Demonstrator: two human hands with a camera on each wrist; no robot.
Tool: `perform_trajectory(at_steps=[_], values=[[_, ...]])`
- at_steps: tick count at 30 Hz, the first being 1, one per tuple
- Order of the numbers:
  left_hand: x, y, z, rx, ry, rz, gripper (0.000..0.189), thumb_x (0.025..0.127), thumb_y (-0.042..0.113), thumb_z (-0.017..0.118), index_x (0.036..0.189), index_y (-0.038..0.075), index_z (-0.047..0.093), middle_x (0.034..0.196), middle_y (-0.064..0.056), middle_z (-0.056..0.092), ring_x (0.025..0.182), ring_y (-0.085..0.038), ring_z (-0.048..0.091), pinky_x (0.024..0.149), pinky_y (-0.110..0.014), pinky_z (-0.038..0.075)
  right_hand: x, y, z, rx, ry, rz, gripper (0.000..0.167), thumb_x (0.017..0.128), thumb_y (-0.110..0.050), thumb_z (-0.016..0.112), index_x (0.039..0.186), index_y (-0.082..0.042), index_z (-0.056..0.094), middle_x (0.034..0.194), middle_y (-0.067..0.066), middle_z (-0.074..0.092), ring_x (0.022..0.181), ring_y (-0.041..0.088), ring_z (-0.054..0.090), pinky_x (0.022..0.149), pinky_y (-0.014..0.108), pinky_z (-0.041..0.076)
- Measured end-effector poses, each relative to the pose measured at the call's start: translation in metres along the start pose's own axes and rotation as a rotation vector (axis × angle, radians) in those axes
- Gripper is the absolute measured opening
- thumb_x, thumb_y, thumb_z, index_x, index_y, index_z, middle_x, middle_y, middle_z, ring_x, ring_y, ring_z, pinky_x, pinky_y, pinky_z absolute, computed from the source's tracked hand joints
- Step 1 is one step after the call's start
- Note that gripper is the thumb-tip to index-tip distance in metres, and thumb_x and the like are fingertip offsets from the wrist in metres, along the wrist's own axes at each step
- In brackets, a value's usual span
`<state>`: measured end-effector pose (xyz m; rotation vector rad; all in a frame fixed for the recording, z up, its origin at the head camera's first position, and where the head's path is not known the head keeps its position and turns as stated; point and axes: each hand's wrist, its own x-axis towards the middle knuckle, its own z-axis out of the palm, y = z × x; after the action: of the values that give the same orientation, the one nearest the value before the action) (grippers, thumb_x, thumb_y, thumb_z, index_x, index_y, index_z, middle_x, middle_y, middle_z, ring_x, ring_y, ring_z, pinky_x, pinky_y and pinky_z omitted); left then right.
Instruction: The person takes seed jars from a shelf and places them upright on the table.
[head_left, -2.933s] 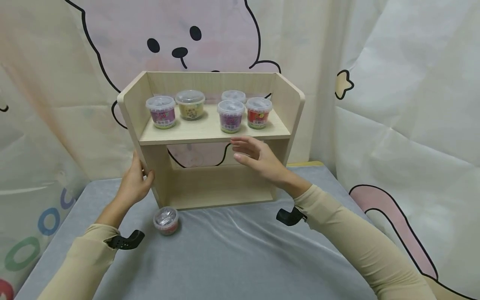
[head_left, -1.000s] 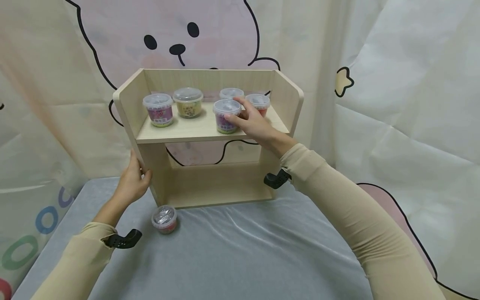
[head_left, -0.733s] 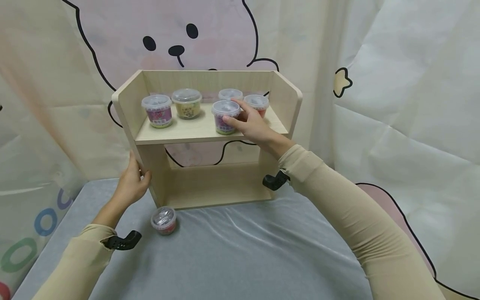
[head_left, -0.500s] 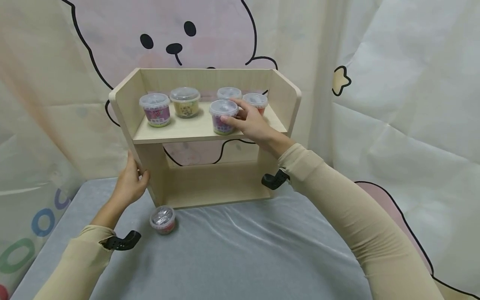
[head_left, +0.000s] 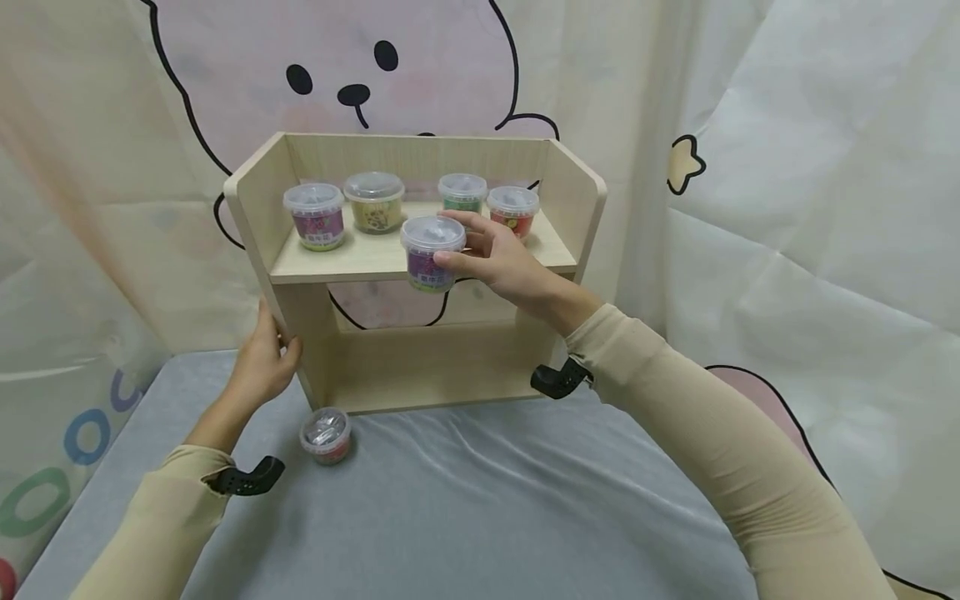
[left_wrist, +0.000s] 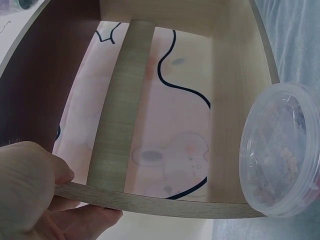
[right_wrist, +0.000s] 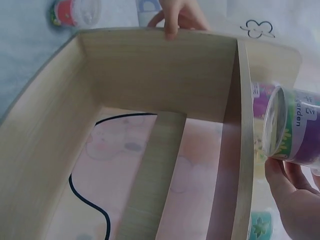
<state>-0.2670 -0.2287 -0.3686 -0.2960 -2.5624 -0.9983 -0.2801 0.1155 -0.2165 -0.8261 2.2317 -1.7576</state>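
My right hand [head_left: 510, 265] holds a small plastic tub [head_left: 429, 260] with a clear lid and purple label, thumb on its near side and fingers behind. The tub is in front of the upper board's front edge; the right wrist view shows it tilted on its side as that camera sees it. My left hand [head_left: 262, 360] grips the left side panel of a pale wooden two-tier shelf [head_left: 427, 367], thumb inside the panel in the left wrist view. On the upper tier stand another purple tub [head_left: 318, 221], a yellow tub [head_left: 376, 204], a green tub [head_left: 462, 193] and a red tub [head_left: 513, 210].
A tub with reddish contents [head_left: 326, 437] sits on the blue-grey cloth [head_left: 480, 508] by the shelf's front left corner. A printed curtain [head_left: 810, 208] hangs behind and to the right of the table. Black wrist cameras sit on both sleeves.
My right hand has reached up to the upper tier, taken hold of the front purple tub and drawn it forward and left off its spot, baring the green tub. My left hand stays on the panel.
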Motion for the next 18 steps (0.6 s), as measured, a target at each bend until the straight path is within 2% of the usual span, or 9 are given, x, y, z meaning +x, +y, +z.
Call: perform_trajectory(at_steps=[9, 18], values=[[-0.001, 0.002, 0.000, -0.005, -0.018, -0.022, 0.073, 0.097, 0.002, 0.050, 0.157, 0.005, 0.010, 0.140, -0.043, 0.047, 0.121, -0.062, 0.053, 0.094, -0.069, 0.050, -0.012, 0.003, 0.010, 0.030, -0.043, -0.013, 0.063, 0.099, -0.001, 0.056, 0.157, -0.009, 0.033, 0.150, 0.021, 0.049, 0.138, 0.030, 0.051, 0.117, 0.047, 0.043], [-0.002, 0.002, -0.002, -0.018, -0.019, -0.018, 0.075, 0.097, 0.002, 0.050, 0.158, 0.006, 0.008, 0.140, -0.043, 0.047, 0.122, -0.062, 0.053, 0.094, -0.070, 0.050, -0.019, 0.018, 0.022, -0.002, -0.080, -0.026, 0.061, 0.097, 0.003, 0.058, 0.153, -0.003, 0.035, 0.145, 0.025, 0.053, 0.131, 0.032, 0.057, 0.112, 0.042, 0.048]])
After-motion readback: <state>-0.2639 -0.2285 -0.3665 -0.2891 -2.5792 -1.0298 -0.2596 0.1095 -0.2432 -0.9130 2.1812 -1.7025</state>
